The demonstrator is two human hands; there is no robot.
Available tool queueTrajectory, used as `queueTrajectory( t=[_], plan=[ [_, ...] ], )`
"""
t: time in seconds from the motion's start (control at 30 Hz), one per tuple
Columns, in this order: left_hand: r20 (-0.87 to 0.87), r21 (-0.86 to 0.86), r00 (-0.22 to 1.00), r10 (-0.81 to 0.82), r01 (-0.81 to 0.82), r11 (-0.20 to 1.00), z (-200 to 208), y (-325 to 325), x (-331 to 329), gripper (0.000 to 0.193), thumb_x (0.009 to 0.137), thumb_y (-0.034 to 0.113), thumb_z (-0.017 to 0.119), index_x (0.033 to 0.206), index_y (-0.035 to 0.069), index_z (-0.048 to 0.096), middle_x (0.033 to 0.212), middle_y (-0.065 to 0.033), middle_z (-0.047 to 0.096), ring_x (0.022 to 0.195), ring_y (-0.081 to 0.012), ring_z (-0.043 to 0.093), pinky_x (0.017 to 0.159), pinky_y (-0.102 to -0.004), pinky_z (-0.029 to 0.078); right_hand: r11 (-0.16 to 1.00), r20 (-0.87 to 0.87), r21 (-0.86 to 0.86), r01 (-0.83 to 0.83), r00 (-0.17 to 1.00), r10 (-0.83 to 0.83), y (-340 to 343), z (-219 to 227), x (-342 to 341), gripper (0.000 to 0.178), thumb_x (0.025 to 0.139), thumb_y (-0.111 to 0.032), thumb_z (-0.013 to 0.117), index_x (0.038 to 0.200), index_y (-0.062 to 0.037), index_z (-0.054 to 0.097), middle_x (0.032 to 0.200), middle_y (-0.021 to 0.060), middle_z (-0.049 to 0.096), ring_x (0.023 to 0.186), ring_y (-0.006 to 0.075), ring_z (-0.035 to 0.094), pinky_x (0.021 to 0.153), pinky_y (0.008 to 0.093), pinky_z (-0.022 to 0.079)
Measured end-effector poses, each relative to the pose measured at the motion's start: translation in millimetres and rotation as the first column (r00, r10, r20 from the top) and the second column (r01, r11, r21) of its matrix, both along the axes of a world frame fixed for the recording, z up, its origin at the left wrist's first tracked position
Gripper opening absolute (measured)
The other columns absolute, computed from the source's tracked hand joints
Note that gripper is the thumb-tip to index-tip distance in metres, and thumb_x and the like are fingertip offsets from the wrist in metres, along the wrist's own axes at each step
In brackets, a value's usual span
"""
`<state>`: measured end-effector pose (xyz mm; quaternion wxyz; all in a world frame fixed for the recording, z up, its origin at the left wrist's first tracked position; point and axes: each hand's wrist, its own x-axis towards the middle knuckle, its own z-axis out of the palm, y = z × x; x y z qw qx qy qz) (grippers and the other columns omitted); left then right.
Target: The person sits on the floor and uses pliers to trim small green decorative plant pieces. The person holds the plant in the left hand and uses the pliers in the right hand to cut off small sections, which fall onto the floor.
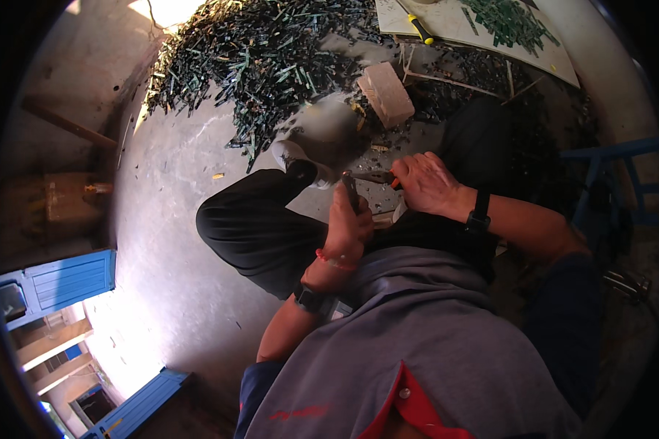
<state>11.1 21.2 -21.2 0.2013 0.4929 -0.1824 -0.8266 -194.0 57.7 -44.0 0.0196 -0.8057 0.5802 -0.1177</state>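
Observation:
My right hand (pixel 430 184) is closed round a pair of pliers (pixel 377 177) with orange-red handles, its jaws pointing left. My left hand (pixel 348 225) grips a small dark piece (pixel 351 189), upright between the thumb and fingers. At its top the plier jaws meet or nearly meet this piece; I cannot tell whether they bite on it. What exactly the piece is stays too small and dark to make out. Both hands work over my lap, above my black trousers (pixel 260 223).
A large heap of dark green and black strips (pixel 271 62) covers the floor ahead. Near it lies a pale brick-like block (pixel 386 94). On a white board (pixel 490 51) at the far right rest a yellow-handled screwdriver (pixel 420 29) and green strips (pixel 507 25). Blue furniture legs (pixel 615 154) stand at right.

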Motion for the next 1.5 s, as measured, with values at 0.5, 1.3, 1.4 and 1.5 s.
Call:
queueTrajectory(
  t=[0.5, 1.3, 1.4, 1.5],
  plan=[
    [0.129, -0.104, 0.99, 0.055, -0.042, 0.994, 6.7, 2.7, -13.8, 0.055, 0.096, 0.065, 0.035, 0.074, 0.015, 0.041, 0.054, 0.0056, 0.029, 0.041, -0.0065, 0.023, 0.039, -0.0223, 0.018, 0.7, 0.71, 0.656, -0.281, 0.545, -0.447, 21.6, 25.5, 23.4, 0.022, 0.079, -0.012, 0.056, 0.095, 0.003, 0.053, 0.079, 0.0184, 0.064, 0.073, 0.032, 0.064, 0.065, 0.0401, 0.049],
    [0.017, -0.12, 1.0, 0.009, -0.007, 0.993, 3.0, -2.6, -12.3, 0.055, 0.097, 0.064, 0.038, 0.069, 0.017, 0.038, 0.055, 0.0068, 0.027, 0.042, -0.0064, 0.021, 0.039, -0.022, 0.016, 0.58, 0.636, 0.758, -0.299, 0.536, -0.555, 21.4, 63.6, 23.5, 0.021, 0.084, -0.015, 0.051, 0.099, 0.0005, 0.051, 0.066, 0.0037, 0.054, 0.054, 0.011, 0.051, 0.047, 0.0277, 0.04],
    [0.033, -0.162, 0.999, 0.015, -0.009, 0.987, 6.2, -3.2, -12.8, 0.054, 0.097, 0.063, 0.038, 0.069, 0.017, 0.038, 0.055, 0.0068, 0.027, 0.043, -0.0061, 0.022, 0.039, -0.0222, 0.016, 0.523, 0.636, 0.772, -0.361, 0.437, -0.636, 19.5, 66.6, 26.2, 0.023, 0.084, -0.015, 0.051, 0.099, 0.0025, 0.05, 0.066, 0.0062, 0.055, 0.056, 0.0107, 0.052, 0.047, 0.028, 0.04],
    [0.032, -0.169, 0.999, 0.012, -0.007, 0.986, 5.1, -3.0, -10.2, 0.053, 0.097, 0.062, 0.038, 0.07, 0.017, 0.039, 0.055, 0.007, 0.028, 0.043, -0.0057, 0.022, 0.039, -0.0221, 0.016, 0.5, 0.614, 0.789, -0.356, 0.436, -0.658, 18.8, 79.7, 26.6, 0.024, 0.082, -0.015, 0.052, 0.097, 0.0038, 0.05, 0.067, 0.0099, 0.054, 0.059, 0.0135, 0.053, 0.051, 0.031, 0.042]
  ],
)
